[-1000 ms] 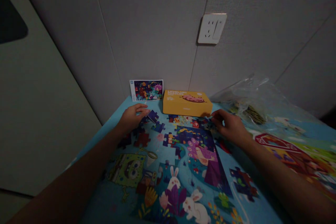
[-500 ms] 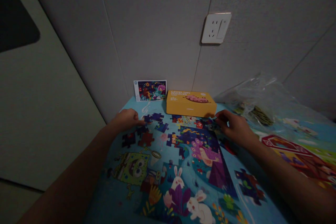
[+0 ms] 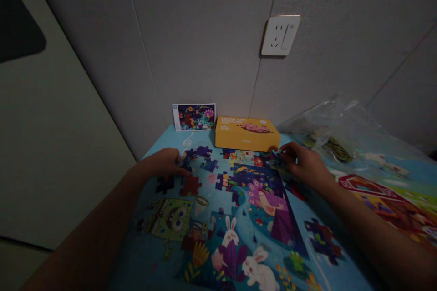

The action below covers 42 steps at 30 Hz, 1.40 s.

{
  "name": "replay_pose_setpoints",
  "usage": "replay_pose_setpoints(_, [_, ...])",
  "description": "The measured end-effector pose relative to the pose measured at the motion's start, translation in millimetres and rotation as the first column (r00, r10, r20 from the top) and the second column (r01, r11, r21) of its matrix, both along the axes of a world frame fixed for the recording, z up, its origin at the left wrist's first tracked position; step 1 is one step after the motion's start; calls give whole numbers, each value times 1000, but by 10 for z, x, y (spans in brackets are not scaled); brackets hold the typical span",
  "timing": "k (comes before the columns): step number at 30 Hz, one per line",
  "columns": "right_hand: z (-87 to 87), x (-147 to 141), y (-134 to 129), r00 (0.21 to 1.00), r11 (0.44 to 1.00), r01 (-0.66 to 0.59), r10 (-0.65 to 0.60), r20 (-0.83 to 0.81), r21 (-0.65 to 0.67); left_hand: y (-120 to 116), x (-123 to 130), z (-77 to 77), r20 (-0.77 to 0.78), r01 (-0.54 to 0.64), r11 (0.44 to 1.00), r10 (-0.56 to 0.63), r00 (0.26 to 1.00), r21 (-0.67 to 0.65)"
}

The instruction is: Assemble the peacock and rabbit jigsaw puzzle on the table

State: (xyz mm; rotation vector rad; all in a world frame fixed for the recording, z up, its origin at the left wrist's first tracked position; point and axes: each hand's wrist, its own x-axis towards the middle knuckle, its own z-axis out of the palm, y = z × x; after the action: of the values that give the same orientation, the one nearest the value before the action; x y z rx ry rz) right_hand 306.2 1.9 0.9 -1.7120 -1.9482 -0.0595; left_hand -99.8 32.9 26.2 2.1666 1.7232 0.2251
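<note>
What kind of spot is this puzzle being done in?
Probably a room at home: a cartoon-printed table cover against a panelled wall, a wall socket, and a yellow puzzle box.

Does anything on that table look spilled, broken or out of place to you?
Nothing looks spilled or broken. Loose puzzle pieces lie scattered beside the partly joined puzzle, but that seems ordinary. The untidiest thing is the crumpled clear bag, slumped right of the yellow box.
</note>
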Motion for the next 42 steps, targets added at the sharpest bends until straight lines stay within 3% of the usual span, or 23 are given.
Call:
replay_pose_setpoints(5, [-62,49,29,993,997,83,-83,80,0,40,25,42,164,-129,991,122,979,34])
replay_pose_setpoints(9, [40,-91,-57,997,997,63,-65,40,47,28,138,101,516,-183,983,153,843,7])
replay_pose_setpoints(11, [117,-267,-160,999,999,-33,33,-43,-1,-39,280,99,658,-110,994,96,746,-21])
replay_pose_setpoints(13, [169,-491,-299,972,972,-209,194,-132,-110,-142,471,51,770,-10,996,76,634,-90])
replay_pose_setpoints(16, [166,-815,-515,852,825,-481,359,-382,-296,-321,764,-76,856,161,967,89,509,-196])
replay_pose_setpoints(18, [123,-963,-611,759,752,-591,395,-517,-292,-418,904,-155,857,229,955,46,513,-189])
replay_pose_setpoints(19, [98,-1008,-636,736,744,-606,391,-554,-281,-452,949,-183,852,266,948,10,524,-174])
replay_pose_setpoints(26, [-6,-1019,-563,715,825,-528,302,-630,-204,-454,914,-199,821,429,890,-127,557,-152])
replay_pose_setpoints(34, [26,-1077,-590,812,829,-522,410,-417,-202,-476,891,-132,686,455,884,-265,678,-108])
replay_pose_setpoints(38, [17,-1096,-581,801,825,-536,431,-415,-179,-469,861,-130,602,477,867,-305,738,-145])
replay_pose_setpoints(42, [-1,-1097,-564,777,798,-584,496,-388,-149,-420,787,-153,559,501,852,-346,754,-148])
